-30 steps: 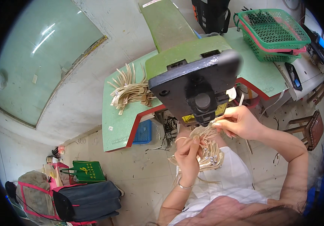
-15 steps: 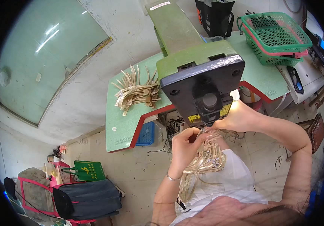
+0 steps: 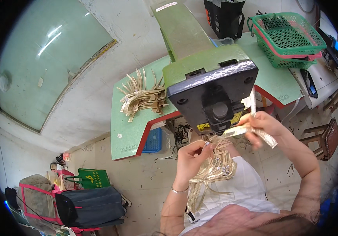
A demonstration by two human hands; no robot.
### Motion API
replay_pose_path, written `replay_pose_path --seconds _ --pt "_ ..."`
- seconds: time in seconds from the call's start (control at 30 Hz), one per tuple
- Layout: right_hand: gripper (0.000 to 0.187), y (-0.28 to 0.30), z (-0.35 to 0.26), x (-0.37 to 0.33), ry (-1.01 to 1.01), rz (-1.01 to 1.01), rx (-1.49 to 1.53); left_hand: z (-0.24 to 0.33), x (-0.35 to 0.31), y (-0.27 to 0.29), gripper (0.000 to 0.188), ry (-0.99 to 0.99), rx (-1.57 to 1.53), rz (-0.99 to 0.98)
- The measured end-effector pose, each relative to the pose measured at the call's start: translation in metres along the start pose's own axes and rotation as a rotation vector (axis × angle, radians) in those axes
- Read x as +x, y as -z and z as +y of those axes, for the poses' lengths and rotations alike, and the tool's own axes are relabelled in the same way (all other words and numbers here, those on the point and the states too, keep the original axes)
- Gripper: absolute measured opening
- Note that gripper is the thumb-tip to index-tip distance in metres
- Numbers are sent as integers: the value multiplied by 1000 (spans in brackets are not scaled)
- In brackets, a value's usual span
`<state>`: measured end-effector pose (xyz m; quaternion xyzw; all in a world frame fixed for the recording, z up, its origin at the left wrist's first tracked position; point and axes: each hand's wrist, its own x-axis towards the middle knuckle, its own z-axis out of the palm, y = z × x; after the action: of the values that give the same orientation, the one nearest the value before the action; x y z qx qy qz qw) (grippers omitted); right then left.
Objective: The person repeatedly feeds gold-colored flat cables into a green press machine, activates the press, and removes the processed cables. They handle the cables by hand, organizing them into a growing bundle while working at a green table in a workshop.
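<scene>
My right hand is closed on a gold strap, just right of the green-and-black machine head. One end of the strap runs left under the machine head; the other hangs past my fingers. My left hand pinches thumb and fingers together below the machine head. A tiny shiny piece shows at the fingertips, too small to name. Beneath, a bundle of gold straps with small silvery pieces among them lies across my lap, over white clothing.
A heap of gold straps lies on the green table, which has a red-edged cutout. Stacked green and pink baskets and a phone are at right. A blue basket sits below; a wooden stool stands at right.
My right hand has moved right, away from the machine's tip and my left hand, and the gold strap in it now shows. My left hand has dropped slightly.
</scene>
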<state>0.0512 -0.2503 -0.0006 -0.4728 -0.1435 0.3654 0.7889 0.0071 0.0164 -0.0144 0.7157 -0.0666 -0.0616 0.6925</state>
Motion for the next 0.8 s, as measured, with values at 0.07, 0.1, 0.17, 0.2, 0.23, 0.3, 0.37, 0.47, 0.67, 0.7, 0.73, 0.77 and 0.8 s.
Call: replay_pose_path --seconds 0.07,0.1,0.17,0.2,0.23,0.3,0.37,0.47,0.67,0.7,0.73,0.77,0.8 --pt "68 -3 -2 -11 42 153 85 1 3 -7 20 31 -51 -17" --pt "79 -4 -2 -14 53 184 171 4 4 -13 19 53 -87 -7" --pt "94 -6 1 -13 162 138 157 11 5 -20 19 95 -141 17" --pt "102 -6 2 -13 216 116 150 15 6 -23 19 116 -159 32" --pt "105 -7 0 -16 196 145 80 16 6 -25 20 136 -177 48" --pt "112 -8 -5 -19 158 197 -55 14 7 -26 21 108 -235 40" --pt "112 -1 -3 -17 186 146 50 14 6 -27 21 95 -251 56" --pt "110 8 2 -15 204 93 68 16 5 -26 21 99 -226 94" --pt "69 13 5 -12 88 273 -74 13 4 -23 16 87 -245 87" --pt "61 6 1 -8 79 324 -158 14 3 -22 16 92 -243 100" --pt "42 -7 -4 -8 199 305 -173 14 1 -22 16 96 -240 113" --pt "38 -14 -9 -7 185 332 -301 10 0 -21 16 80 -242 119" --pt "33 -18 -13 -6 169 358 -428 5 0 -20 16 64 -243 127"
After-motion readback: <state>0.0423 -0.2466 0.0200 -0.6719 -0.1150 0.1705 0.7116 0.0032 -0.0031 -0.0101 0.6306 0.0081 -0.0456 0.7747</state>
